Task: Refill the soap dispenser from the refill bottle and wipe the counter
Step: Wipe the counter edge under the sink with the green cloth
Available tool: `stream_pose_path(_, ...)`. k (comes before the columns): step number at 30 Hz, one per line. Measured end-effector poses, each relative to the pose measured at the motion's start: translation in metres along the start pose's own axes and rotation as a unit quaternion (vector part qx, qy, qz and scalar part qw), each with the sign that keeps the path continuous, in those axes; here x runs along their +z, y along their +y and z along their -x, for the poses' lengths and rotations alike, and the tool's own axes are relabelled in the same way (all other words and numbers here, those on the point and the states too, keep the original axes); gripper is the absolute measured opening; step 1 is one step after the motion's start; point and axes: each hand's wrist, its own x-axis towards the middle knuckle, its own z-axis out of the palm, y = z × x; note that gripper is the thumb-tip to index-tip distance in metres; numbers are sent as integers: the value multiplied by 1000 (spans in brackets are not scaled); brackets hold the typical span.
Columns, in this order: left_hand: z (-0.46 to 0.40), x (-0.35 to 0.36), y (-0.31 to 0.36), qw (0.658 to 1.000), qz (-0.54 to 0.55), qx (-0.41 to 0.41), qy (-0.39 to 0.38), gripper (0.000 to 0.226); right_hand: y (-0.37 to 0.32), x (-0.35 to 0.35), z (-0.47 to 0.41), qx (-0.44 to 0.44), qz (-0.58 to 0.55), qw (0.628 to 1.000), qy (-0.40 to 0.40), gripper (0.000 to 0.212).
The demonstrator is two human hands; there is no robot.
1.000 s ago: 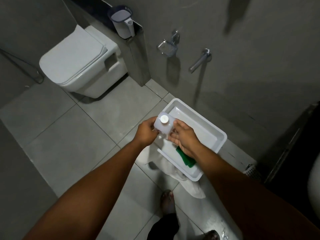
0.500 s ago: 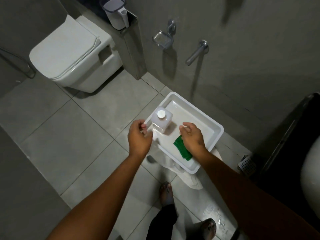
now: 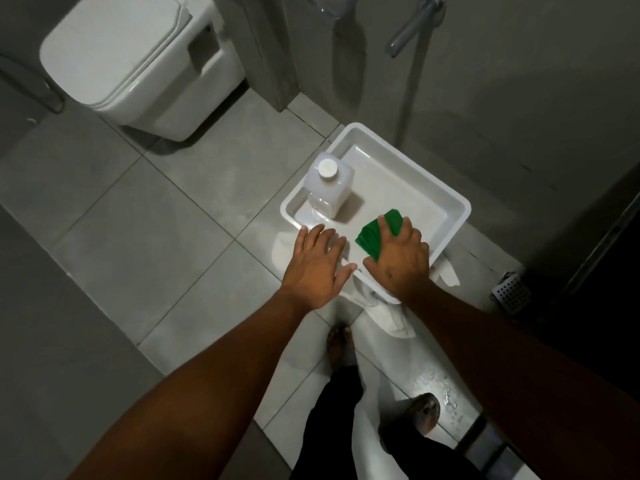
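A translucent square bottle (image 3: 327, 184) with a white cap stands upright in the left corner of a white plastic tray (image 3: 446, 199) on the bathroom floor. A green cloth (image 3: 372, 237) lies in the tray's near part. My right hand (image 3: 398, 259) rests on this cloth, fingers curled over it. My left hand (image 3: 317, 263) hovers with fingers spread at the tray's near left rim, holding nothing and apart from the bottle.
A white cloth (image 3: 391, 315) lies under the tray's near edge. A white toilet (image 3: 138, 60) stands at the upper left. Wall taps (image 3: 412, 24) stick out above the tray. A floor drain (image 3: 512, 292) sits to the right. My feet (image 3: 341, 344) stand on wet tiles below.
The bottle, held by both hands a second ago, now stands in the tray. My left hand let go and drew back; my right hand moved down onto the green cloth.
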Motion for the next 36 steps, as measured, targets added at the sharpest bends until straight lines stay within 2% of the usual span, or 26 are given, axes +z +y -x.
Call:
stream_pose_path(4, 0, -4, 4, 1000, 4, -9, 2, 63, 3, -5, -10, 4, -22, 1000, -1, 68)
stream_pose_path(8, 6, -23, 13, 997, 75, 2, -16, 64, 12, -31, 5, -9, -114, 993, 3, 65)
stream_pose_path(13, 15, -72, 58, 996, 87, 33, -2, 58, 42, -82, 93, -7, -242, 968, 70, 68)
stream_pose_path(18, 0, -133, 156, 988, 82, 120, 43, 56, 107, -117, 210, 10, -315, 942, 116, 72)
stream_pose_path(23, -19, -171, 285, 959, 71, 268, 62, 52, 189, -115, 310, 95, -384, 904, 161, 72)
stream_pose_path(27, -32, -174, 359, 934, 25, 356, 13, 59, 249, -96, 368, 181, -408, 875, 188, 69)
stream_pose_path(33, -48, -165, 391, 918, -43, 391, -46, 99, 302, -63, 425, 324, -411, 827, 206, 67)
stream_pose_path(36, -57, -164, 390, 901, -64, 424, -66, 104, 310, -51, 427, 397, -407, 793, 221, 64)
